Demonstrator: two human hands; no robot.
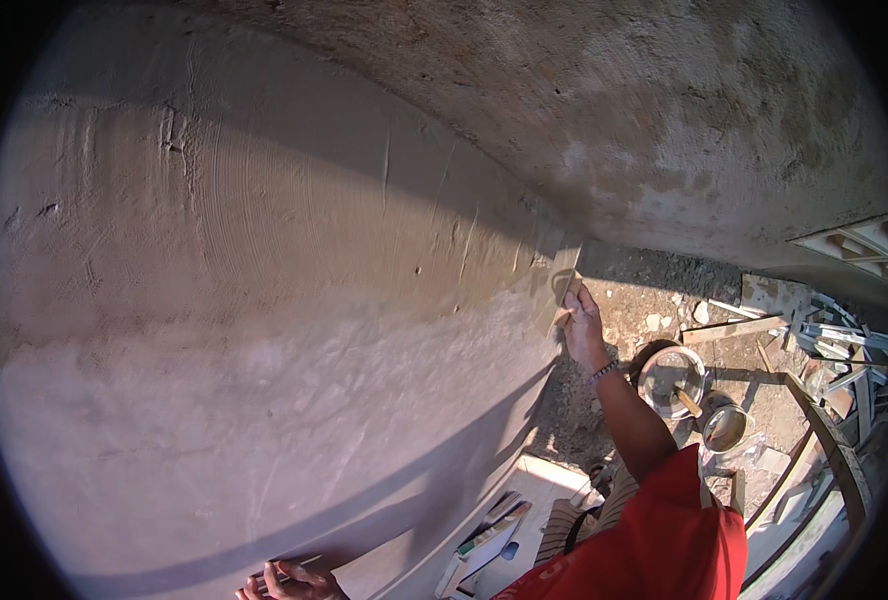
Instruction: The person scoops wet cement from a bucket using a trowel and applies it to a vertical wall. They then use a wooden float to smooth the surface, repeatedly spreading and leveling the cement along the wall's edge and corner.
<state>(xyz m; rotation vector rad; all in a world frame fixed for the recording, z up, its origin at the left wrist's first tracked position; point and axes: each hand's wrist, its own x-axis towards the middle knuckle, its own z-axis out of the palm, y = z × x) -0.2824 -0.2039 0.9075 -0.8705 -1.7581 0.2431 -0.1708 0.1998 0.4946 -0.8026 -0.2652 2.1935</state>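
Observation:
My right hand (584,325) grips a plastering trowel (566,262) by its handle. The flat blade lies against the plastered wall (294,250), close to the corner with the second wall (664,150); its exact contact is hard to make out. Darker, damp-looking plaster with ridges and streaks covers the upper band of the wall, above a paler, smoother band. At the lower edge, my left hand (289,582) is partly cut off. Its fingers are bent and apart beside the wall, and nothing shows in them. Whether they touch the surface cannot be told.
On the rubble floor right of my forearm stand a round bucket (672,378) with a wooden-handled tool (688,402) and a smaller bucket (726,428). Wood scraps (849,345) pile up at far right. A pale board (539,495) with items lies below me.

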